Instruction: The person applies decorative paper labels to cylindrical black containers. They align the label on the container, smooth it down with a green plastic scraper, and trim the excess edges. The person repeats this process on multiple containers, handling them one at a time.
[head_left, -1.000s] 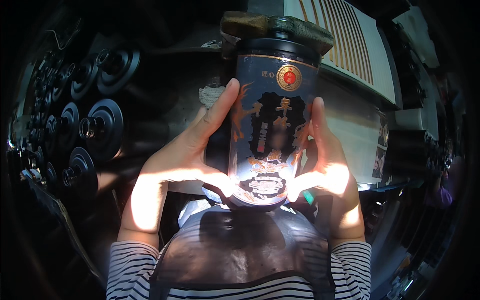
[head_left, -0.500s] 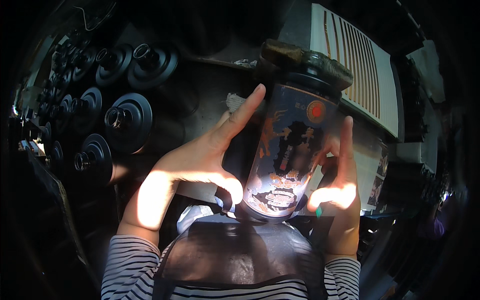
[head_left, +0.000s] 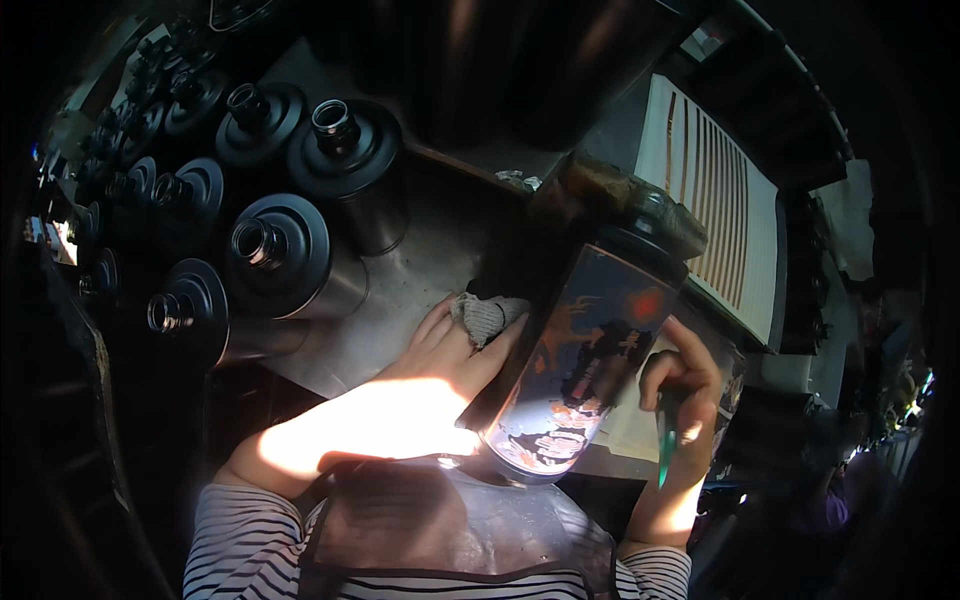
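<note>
A large dark cylindrical bottle [head_left: 575,375] lies tilted before me, its shoulder against a worn brown block-like rest [head_left: 640,200]. Orange and red print covers its side, brightly sunlit toward the near end. My left hand [head_left: 435,365] is beside the bottle's left side, fingers closed around a bunched grey knit cloth [head_left: 487,318]. On the other side, my right hand [head_left: 685,385] has curled fingers, with its index finger reaching to the bottle's right edge. A thin green pointed piece [head_left: 667,455] sticks out below those fingers; the rest of it is hidden.
Several black bottles [head_left: 340,160] with wide shoulders and open necks stand at the left on a grey tabletop [head_left: 330,345]. Far right lies a white sheet [head_left: 705,200] with brown strips. A dark apron [head_left: 460,520] covers my front, close to the bottle's near end.
My left hand has come down from beside the bottle, closing with the cloth. My right hand has moved lower, its raised index finger now bent toward the bottle. The whole view has shifted.
</note>
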